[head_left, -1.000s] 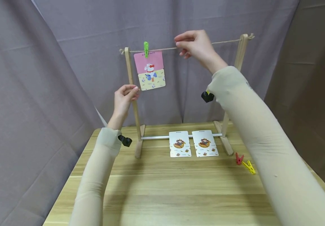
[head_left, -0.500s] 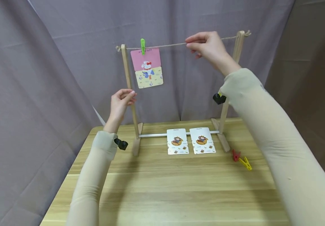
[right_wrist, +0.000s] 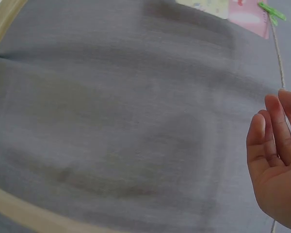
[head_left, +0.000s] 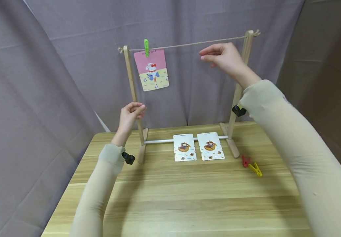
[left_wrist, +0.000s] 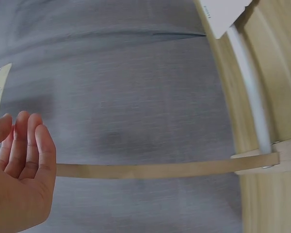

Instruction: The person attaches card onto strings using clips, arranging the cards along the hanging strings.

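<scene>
A pink and yellow card (head_left: pixel 155 70) with a rabbit picture hangs from the string (head_left: pixel 185 44) under a green clothespin (head_left: pixel 146 47) near its left end. My left hand (head_left: pixel 130 117) is in front of the left post, below the card; its fingers are loosely bent and hold nothing. Below the string on the right hovers my right hand (head_left: pixel 225 59), empty, with thumb and fingertips near each other. On the table lie two white monkey cards, the left card (head_left: pixel 184 148) and the right card (head_left: pixel 211 146), side by side. A red clothespin (head_left: pixel 246 161) and a yellow clothespin (head_left: pixel 256 170) lie to their right.
The wooden frame's left post (head_left: pixel 131 77) and right post (head_left: pixel 238 93) carry the string. A white rod (head_left: pixel 158 141) joins their feet, and both monkey cards overlap it. Behind the wooden table (head_left: pixel 170 204) hangs a grey curtain (head_left: pixel 182 98).
My right hand has moved right and down, away from the string. My left hand has lowered away from the hanging card. The view has shifted slightly.
</scene>
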`<state>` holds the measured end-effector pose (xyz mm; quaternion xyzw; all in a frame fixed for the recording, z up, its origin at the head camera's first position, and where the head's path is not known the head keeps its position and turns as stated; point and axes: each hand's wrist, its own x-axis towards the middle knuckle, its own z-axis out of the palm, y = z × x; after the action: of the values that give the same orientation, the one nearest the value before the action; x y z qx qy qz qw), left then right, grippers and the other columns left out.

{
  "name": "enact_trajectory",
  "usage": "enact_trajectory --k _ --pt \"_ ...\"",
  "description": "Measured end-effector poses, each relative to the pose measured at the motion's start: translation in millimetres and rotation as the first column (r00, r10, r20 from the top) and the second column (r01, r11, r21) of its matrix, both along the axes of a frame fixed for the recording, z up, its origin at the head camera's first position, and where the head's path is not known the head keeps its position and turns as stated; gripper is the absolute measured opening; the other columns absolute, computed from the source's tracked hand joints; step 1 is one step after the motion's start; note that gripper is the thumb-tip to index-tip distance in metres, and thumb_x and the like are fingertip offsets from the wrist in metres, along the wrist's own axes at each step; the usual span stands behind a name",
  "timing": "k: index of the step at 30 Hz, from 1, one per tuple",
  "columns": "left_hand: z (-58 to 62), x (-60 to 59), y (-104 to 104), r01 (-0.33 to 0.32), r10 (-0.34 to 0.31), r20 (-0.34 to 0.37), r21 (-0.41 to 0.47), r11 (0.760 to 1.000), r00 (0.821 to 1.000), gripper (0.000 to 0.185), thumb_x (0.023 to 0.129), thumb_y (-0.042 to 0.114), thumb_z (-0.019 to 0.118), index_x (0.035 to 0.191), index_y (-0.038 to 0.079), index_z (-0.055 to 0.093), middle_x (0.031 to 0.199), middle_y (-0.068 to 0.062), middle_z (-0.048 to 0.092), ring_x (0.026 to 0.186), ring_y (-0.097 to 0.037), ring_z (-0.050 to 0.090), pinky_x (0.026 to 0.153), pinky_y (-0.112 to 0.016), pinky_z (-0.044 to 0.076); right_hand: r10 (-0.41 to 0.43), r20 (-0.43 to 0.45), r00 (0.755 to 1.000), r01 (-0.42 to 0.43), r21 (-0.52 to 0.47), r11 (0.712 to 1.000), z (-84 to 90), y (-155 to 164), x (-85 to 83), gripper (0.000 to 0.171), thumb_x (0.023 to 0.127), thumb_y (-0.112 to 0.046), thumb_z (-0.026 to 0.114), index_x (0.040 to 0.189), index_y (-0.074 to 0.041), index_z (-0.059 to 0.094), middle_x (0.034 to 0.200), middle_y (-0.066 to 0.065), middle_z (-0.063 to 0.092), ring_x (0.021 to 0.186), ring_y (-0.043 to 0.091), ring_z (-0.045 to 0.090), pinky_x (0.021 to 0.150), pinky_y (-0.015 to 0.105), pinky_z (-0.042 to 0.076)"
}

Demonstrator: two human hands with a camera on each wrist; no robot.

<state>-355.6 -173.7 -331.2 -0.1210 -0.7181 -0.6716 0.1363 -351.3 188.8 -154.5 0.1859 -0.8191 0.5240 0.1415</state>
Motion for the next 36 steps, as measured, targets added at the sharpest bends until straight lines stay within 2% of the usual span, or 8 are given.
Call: enact_trajectory --k 5,12,17,24,30,32,36 --pt "-9.2 2.5 4.0 0.014 -0.013 0.04 -0.024 1.0 0.999 0.018 0.096 0.02 0.072 0.106 0.006 0.069 0.093 -0.001 0.074 0.074 -0.013 0.068 0.067 -0.022 0.055 -0.022 0.026 0.999 0.02 0.044 0.999 -12.8 12.5 5.9 0.018 0.094 -0.024 0.074 0.111 -0.018 0.077 0.099 -0.015 0.072 0.088 0.008 0.062 0.073 0.021 0.05" --pt "-17.4 4.1 16.7 0.044 -0.04 0.068 -0.052 0.998 0.997 0.022 0.096 0.018 0.072 0.109 0.001 0.068 0.093 -0.004 0.073 0.072 -0.013 0.066 0.066 -0.022 0.055 -0.04 0.035 0.999 0.037 0.074 0.997 -25.9 29.9 14.1 0.024 0.095 -0.027 0.073 0.116 -0.015 0.076 0.1 -0.015 0.071 0.091 0.007 0.061 0.072 0.018 0.049" --pt "-28.2 3.8 25.5 0.067 -0.059 0.102 -0.078 0.995 0.993 0.022 0.096 0.015 0.072 0.11 -0.001 0.068 0.093 -0.005 0.074 0.071 -0.013 0.065 0.065 -0.023 0.055 -0.028 0.036 0.999 0.024 0.113 0.993 -39.3 38.0 25.5 0.03 0.095 -0.028 0.072 0.121 -0.012 0.073 0.102 -0.016 0.071 0.096 0.007 0.063 0.073 0.016 0.051" --pt "-44.2 4.1 34.8 0.087 -0.073 0.123 -0.112 0.99 0.99 0.022 0.096 0.014 0.071 0.11 -0.003 0.067 0.097 -0.013 0.073 0.072 -0.013 0.067 0.071 -0.029 0.058 -0.007 0.055 0.998 -0.003 0.193 0.981 -59.0 40.6 38.5 0.038 0.097 -0.032 0.069 0.127 -0.009 0.069 0.113 -0.009 0.072 0.1 0.007 0.064 0.075 0.017 0.051" --pt "-55.4 6.5 41.9 0.138 -0.121 0.162 -0.098 0.986 0.979 0.022 0.096 0.012 0.07 0.11 -0.005 0.066 0.105 -0.024 0.071 0.071 -0.012 0.066 0.068 -0.026 0.057 -0.023 0.085 0.996 0.005 0.201 0.98 -76.4 46.0 43.2 0.04 0.098 -0.031 0.069 0.129 -0.005 0.067 0.115 -0.004 0.072 0.096 0.005 0.064 0.074 0.018 0.051" --pt "-57.9 7.0 43.6 0.148 -0.131 0.174 -0.088 0.985 0.976 0.022 0.097 0.012 0.069 0.11 -0.005 0.066 0.107 -0.026 0.07 0.071 -0.013 0.066 0.072 -0.031 0.058 -0.036 0.09 0.995 0.017 0.204 0.979 -83.1 49.7 43.4 0.041 0.098 -0.032 0.069 0.128 -0.005 0.067 0.113 -0.006 0.072 0.094 0.005 0.063 0.074 0.018 0.05" --pt "-62.7 7.7 43.8 0.138 -0.123 0.187 -0.069 0.988 0.975 0.02 0.095 0.01 0.07 0.108 -0.004 0.067 0.097 -0.018 0.073 0.075 -0.022 0.068 0.07 -0.03 0.058 -0.064 0.099 0.993 0.04 0.228 0.973 -93.2 56.9 45.9 0.042 0.098 -0.038 0.068 0.127 -0.008 0.068 0.111 -0.007 0.072 0.089 0.009 0.062 0.074 0.022 0.049"
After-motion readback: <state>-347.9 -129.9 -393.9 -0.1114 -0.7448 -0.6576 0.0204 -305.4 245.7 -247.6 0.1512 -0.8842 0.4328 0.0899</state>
